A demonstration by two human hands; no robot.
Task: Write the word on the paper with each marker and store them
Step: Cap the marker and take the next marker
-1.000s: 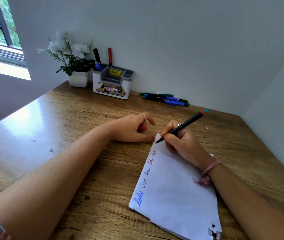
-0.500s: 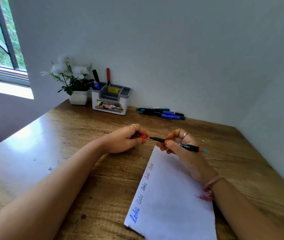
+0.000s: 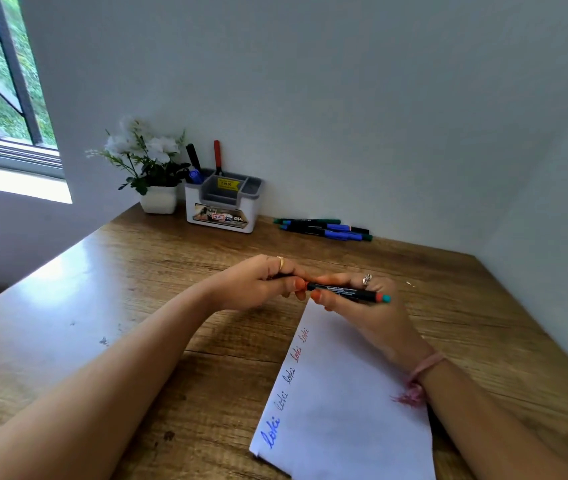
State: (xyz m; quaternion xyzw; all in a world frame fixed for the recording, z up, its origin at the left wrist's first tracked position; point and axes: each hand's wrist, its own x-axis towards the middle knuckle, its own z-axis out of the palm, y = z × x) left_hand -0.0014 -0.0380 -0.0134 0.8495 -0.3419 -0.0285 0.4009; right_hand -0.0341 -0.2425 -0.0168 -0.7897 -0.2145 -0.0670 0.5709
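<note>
Over the top of the paper, two hands meet on one marker
Right hand pinches its black middle; left hand curls round the end, maybe the cap

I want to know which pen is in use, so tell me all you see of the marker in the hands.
The marker is a slim black barrel with pale print, an orange band and a teal tip at its right end. It lies nearly level above the paper's top edge. The right hand grips the barrel; the left hand covers its left end.
</note>
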